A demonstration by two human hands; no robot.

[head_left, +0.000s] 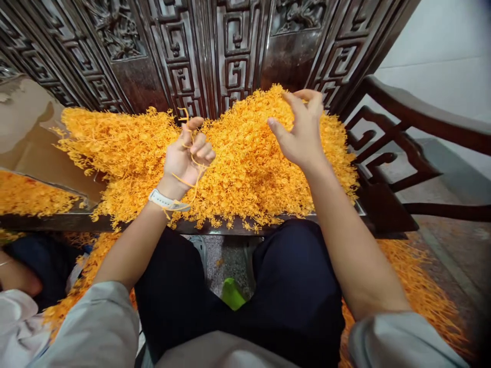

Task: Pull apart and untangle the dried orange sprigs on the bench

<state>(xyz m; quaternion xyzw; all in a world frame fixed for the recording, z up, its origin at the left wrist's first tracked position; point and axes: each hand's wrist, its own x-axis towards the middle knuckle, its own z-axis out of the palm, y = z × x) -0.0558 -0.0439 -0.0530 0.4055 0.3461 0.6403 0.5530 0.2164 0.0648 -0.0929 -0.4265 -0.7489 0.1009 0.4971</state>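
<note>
Along a dark wooden surface (383, 209), seen from the head camera, lies a big heap of orange stringy pieces (245, 163), spread from the left side nearly to the armrest (422, 117) on the right, with some tips hanging over the front edge. Above the left part of the heap, the left hand (183, 159) is turned palm up, its thumb and forefinger pinching a thin orange strand (184, 182) while the other fingers curl loosely. That strand sticks up past the fingertips and trails down across the palm towards a pale watch (169, 200) on the wrist. Over the right part of the heap, the right hand (305, 133) has its fingers spread and slightly bent, the thumb well apart from them; whether the fingertips touch the orange pieces cannot be told.

Behind the heap stands a carved wooden backrest (207, 56). At the left is a cardboard box (34, 128), with more orange pieces beside its lower edge. Below the surface are the person's dark trousers (299, 276) and, between the knees, a green object (232, 294). More orange strands (418, 286) lie low on the right. At the far left edge, another person's pale sleeve (17, 309) shows.
</note>
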